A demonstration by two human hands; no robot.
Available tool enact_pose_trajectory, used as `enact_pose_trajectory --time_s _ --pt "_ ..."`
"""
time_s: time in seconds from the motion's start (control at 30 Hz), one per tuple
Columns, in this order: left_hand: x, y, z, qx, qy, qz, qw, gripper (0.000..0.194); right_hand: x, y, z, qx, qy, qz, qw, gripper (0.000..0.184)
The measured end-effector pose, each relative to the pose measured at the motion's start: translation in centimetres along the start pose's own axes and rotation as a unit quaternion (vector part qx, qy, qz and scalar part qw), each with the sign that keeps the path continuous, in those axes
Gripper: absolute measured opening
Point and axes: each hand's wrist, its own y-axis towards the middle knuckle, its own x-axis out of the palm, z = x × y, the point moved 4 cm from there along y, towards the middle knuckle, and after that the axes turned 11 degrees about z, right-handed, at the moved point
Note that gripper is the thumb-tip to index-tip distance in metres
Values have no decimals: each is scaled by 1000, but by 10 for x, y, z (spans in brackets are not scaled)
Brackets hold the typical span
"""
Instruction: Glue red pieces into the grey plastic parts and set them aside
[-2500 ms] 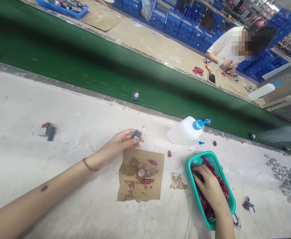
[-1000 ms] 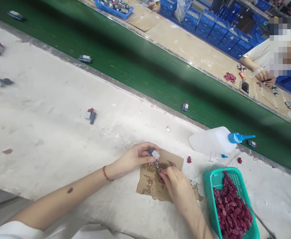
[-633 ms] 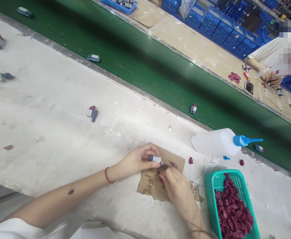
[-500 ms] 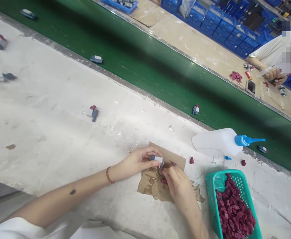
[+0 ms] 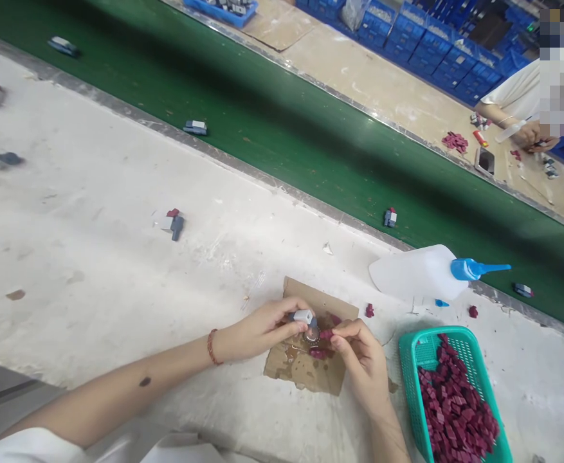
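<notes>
My left hand (image 5: 272, 329) is closed around a small white and dark grey plastic part (image 5: 303, 316), held just above a piece of cardboard (image 5: 305, 374). Opposite it, my right hand (image 5: 364, 360) pinches a small maroon piece (image 5: 327, 334) between thumb and fingertips. The maroon piece is close to a small round dish (image 5: 312, 335) on the cardboard; whether they touch I cannot tell. Wet stains mark the cardboard, and another maroon piece (image 5: 317, 354) lies on it, below the dish.
A green basket (image 5: 407, 379) of maroon pieces (image 5: 455, 405) stands right. Behind it lies a white bottle (image 5: 407, 273) with a blue nozzle. A green conveyor (image 5: 282, 154) carries several parts. One assembled part (image 5: 173, 224) lies left. A co-worker's hands (image 5: 535, 136) work across the belt.
My right hand has drawn back and turned slightly, and the maroon piece in its fingers now shows. My left hand has tilted the grey part. Parts on the conveyor have moved right.
</notes>
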Motion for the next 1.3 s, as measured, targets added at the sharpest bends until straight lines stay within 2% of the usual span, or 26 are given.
enact_pose_trajectory --time_s 0.1,0.2,0.4,0.87,1.07,1.17,1.23,1.3 --pt "3 -2 0 -4 33 -40 999 23 1 -2 1 -5 50 27 998 17" --pt "5 -3 -1 -7 74 -64 995 20 5 -3 -1 -15 56 32 998 16" --pt "6 -2 2 7 97 -74 992 22 11 -2 -7 -77 32 29 996 11" --pt "6 -4 -3 69 169 -68 981 36 20 -3 -14 -161 -43 -11 986 12" --pt "6 -3 -3 60 160 -32 985 33 20 -2 -14 -140 -50 8 989 13" --pt "6 -2 5 85 147 2 985 31 14 -1 -12 -128 -60 31 990 13" --pt "2 1 10 104 144 33 984 28 6 -1 -9 -114 -76 63 989 14" --pt "-7 9 14 96 137 87 982 27 -3 0 -6 -102 -89 100 986 17"
